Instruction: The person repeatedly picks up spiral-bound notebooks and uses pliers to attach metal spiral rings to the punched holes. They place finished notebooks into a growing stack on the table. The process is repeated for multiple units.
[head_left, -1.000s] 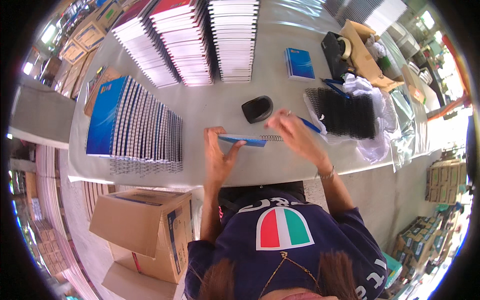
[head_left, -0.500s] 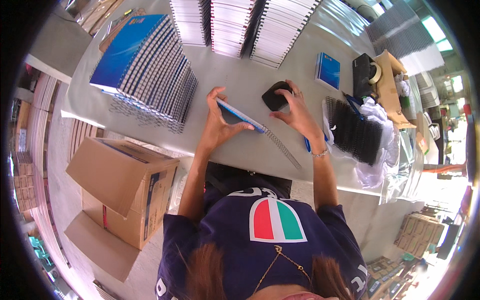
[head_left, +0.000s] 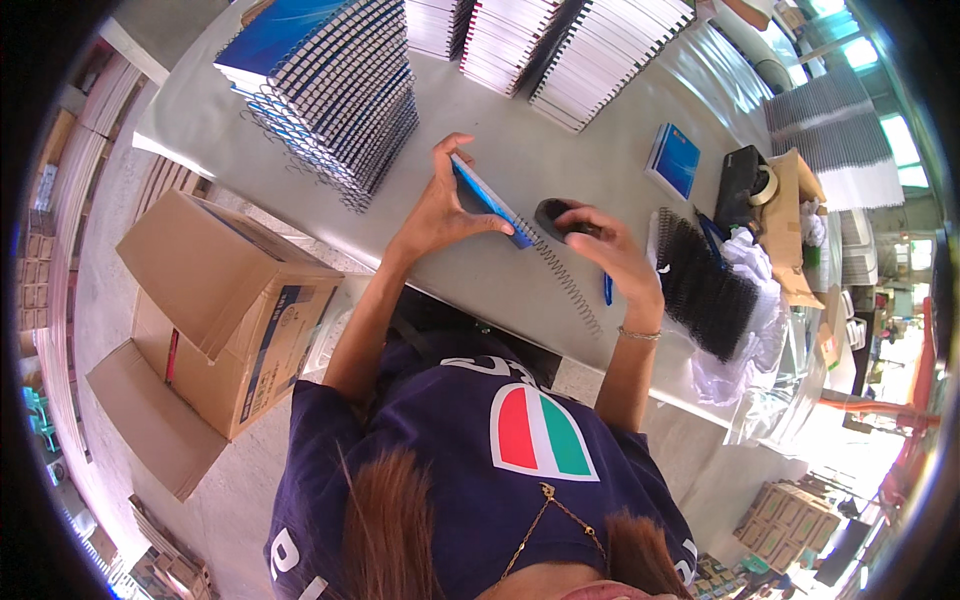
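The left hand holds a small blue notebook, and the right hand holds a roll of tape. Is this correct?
Not quite. The head view shows that the right hand holds a black rounded object. The left hand does hold a small blue notebook.

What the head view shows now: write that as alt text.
A person's left hand grips a small blue notebook at a gray table, a wire coil extending from its near end, while the right hand holds a black rounded object nearby. A stack of blue coil-bound notebooks stands at left; black coils lie at right.
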